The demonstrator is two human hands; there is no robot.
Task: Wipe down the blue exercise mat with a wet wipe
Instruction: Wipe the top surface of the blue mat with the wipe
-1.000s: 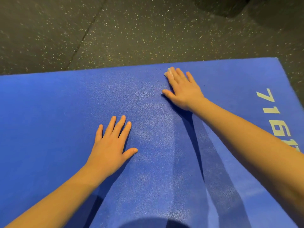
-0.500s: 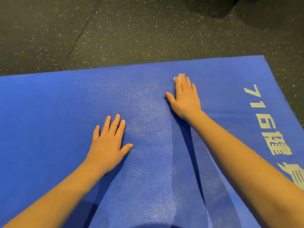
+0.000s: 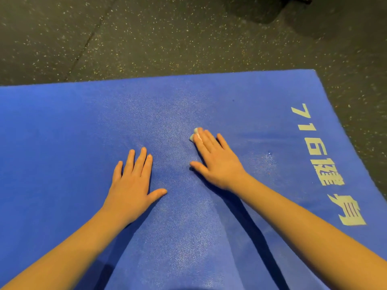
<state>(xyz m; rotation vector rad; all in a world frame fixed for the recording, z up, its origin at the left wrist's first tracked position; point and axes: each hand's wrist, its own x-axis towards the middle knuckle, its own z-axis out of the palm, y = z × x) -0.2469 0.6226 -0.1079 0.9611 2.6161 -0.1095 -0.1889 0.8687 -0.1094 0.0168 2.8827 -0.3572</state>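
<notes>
two hands lie flat on the blue exercise mat, which is spread on a dark speckled floor. the left hand is open, palm down, fingers straight and the thumb out to the side. it holds nothing, and i judge it is there to prop the person's weight and pin the mat against sliding. the right hand is also flat with straight fingers, pressing the wet wipe onto the mat rather than curling round it. a flat press spreads the force over the wad, which suits wiping. only a small pale corner of the wipe shows, just past the tips of the index and middle fingers, and the rest is hidden under them. the wipe lies forward and to the right of the left hand's fingertips, near but apart from them. pale lettering runs along the mat's right side, well apart from the wipe. a sheen on the strip between the hands suggests that part is wet. the mat's left stretch looks dull, so more likely remains to wipe.
</notes>
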